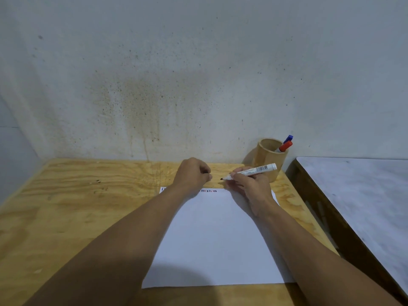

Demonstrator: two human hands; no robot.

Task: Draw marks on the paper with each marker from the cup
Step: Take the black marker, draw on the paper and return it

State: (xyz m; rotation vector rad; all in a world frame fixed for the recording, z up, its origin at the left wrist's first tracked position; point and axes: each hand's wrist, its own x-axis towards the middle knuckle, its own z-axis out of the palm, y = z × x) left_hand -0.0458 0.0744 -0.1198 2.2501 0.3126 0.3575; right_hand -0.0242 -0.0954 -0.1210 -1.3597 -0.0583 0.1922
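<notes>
A white sheet of paper (216, 235) lies on the wooden table, with short red, blue and black marks (209, 191) along its far edge. My right hand (251, 186) grips a white marker (254, 170), uncapped, its black tip pointing left just above the paper's far edge. My left hand (192, 173) is a closed fist beside that tip; something small and dark, likely the cap, shows between its fingers. A tan cup (270, 160) stands at the back right, holding a red-capped marker (285, 146) and a blue-capped marker (288, 138).
The plywood table (77, 206) meets a stained wall (176, 85) at the back. To the right, across a narrow gap, stands a second table with a pale marbled top (357, 195) and dark frame.
</notes>
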